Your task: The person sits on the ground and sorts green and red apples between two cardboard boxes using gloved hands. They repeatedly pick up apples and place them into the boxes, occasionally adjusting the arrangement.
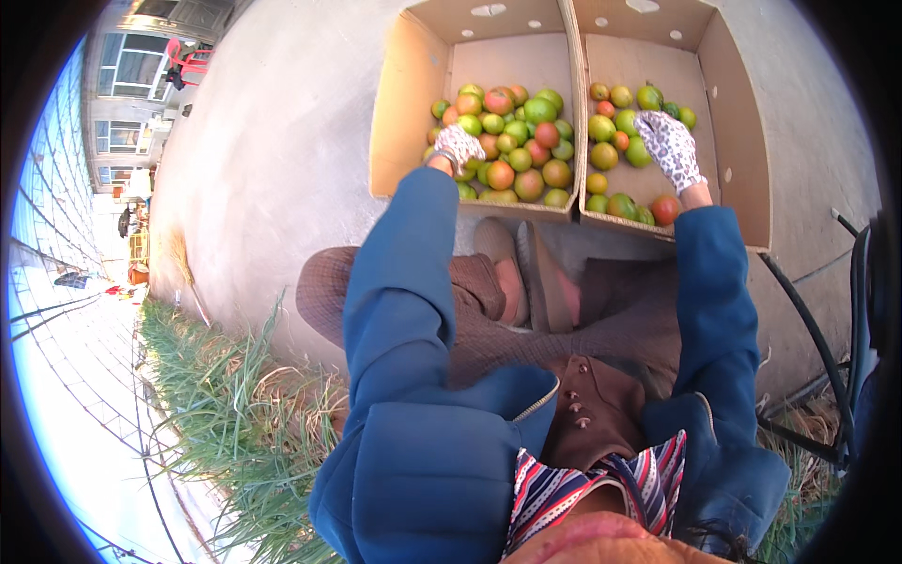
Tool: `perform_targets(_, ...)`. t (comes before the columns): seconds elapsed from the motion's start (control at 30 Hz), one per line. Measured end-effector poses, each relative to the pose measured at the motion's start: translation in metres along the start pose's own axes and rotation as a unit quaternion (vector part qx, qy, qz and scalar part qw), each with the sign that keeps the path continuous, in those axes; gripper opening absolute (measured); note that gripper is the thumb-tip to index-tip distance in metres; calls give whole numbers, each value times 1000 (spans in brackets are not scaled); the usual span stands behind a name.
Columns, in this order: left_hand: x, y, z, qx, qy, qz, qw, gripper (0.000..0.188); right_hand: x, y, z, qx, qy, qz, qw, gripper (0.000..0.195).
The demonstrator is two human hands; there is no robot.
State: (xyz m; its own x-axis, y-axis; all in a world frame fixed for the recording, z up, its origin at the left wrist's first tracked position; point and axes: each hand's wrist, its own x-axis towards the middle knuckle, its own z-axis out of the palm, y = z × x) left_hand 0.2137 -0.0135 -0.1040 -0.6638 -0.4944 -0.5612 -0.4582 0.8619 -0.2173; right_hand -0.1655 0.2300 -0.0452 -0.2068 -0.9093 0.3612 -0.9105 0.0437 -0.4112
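Two open cardboard boxes stand side by side before me. The left cardboard box (pixel 410 106) holds a pile of green and reddish tomatoes (pixel 528 185). In the right cardboard box (pixel 736 141) fewer tomatoes (pixel 604 156) lie, mostly along its left side and near edge. My left hand (pixel 459 146), in a spotted glove, is at the left part of the pile, its fingers down among the tomatoes. My right hand (pixel 668 146), gloved alike, is over the tomatoes in the right box, fingers bent downward. Whether either hand grips a tomato is hidden by the gloves.
My shoes (pixel 542 282) and folded legs are just below the boxes. A dark metal frame (pixel 803 310) stands at the right. Grass-like green plants (pixel 246 416) grow at the lower left, near a straw broom (pixel 184 264). A red chair (pixel 187 62) stands far off.
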Motion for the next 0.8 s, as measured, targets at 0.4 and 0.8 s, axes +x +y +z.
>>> perform_targets(0.4,-14,49,-54,-370,80,-277,883,56,-2,4,-12,9,-40,113,993,25)
perform_targets(0.8,-7,223,-247,-470,578,-6,667,29,-9,11,-18,-10,-96,100,990,21)
